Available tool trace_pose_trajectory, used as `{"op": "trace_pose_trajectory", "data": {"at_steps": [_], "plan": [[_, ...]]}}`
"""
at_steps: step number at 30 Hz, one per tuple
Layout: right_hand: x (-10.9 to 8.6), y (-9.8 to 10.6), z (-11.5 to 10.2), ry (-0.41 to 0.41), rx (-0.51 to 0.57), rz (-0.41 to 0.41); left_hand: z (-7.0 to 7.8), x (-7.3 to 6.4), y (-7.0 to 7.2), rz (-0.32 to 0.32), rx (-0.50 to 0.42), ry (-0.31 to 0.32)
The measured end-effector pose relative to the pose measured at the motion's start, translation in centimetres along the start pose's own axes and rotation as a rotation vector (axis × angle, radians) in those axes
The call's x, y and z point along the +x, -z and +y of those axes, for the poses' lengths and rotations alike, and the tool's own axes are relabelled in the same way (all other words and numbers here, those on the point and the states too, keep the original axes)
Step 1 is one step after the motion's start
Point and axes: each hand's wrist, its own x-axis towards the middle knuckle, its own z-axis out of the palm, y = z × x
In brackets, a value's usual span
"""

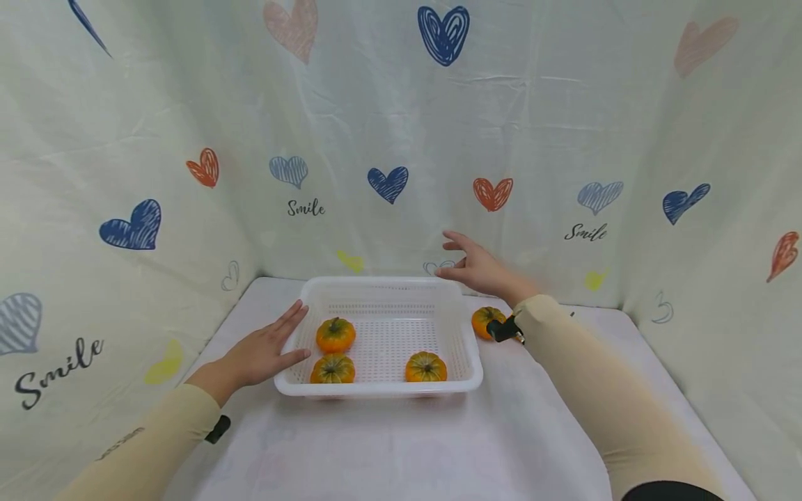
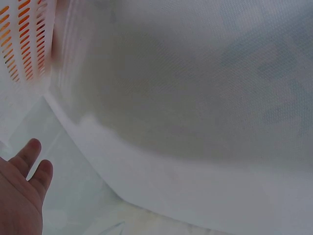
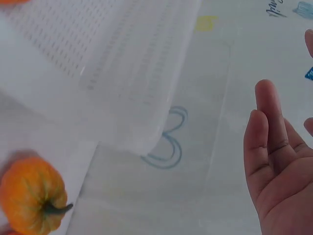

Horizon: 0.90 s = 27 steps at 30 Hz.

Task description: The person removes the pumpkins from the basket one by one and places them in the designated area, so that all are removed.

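A white plastic basket (image 1: 379, 390) with slotted walls stands on the table, holding an orange pumpkin (image 1: 335, 335) at its left, a second pumpkin (image 1: 333, 369) just in front of that one, and a third pumpkin (image 1: 426, 367) at the front right. My left hand (image 1: 266, 351) lies at the basket's left rim with its fingers spread. Raised beyond the basket's back right corner, my right hand (image 1: 479, 268) has loosely bent fingers and nothing in it. Under the right forearm, another pumpkin (image 1: 487, 321) sits on the table, partly covered by the sleeve; the right wrist view shows its stem.
A white cloth covers the table (image 1: 376, 452). Pale curtains (image 1: 401, 125) printed with hearts and "Smile" hang behind it and on both sides. In the right wrist view, a sliver of more orange (image 3: 10, 232) shows below the pumpkin outside the basket.
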Motion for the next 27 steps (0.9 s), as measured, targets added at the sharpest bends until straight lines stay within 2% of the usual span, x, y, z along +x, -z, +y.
{"op": "trace_pose_trajectory", "data": {"at_steps": [5, 12, 22, 27], "plan": [[1.3, -2.6, -1.7, 0.046, 0.024, -0.054, -0.1, 0.1, -0.2, 0.001, 0.006, 0.008], [2.9, -5.9, -3.0, 0.062, 0.035, -0.085, -0.3, 0.2, -0.2, 0.0, 0.017, 0.01], [4.8, -10.2, -3.8, 0.102, 0.102, -0.128, -0.4, 0.2, -0.1, -0.002, 0.013, 0.005], [5.6, -12.3, -3.7, 0.073, 0.13, -0.158, -0.4, 0.3, -0.2, -0.002, 0.001, 0.01]]}}
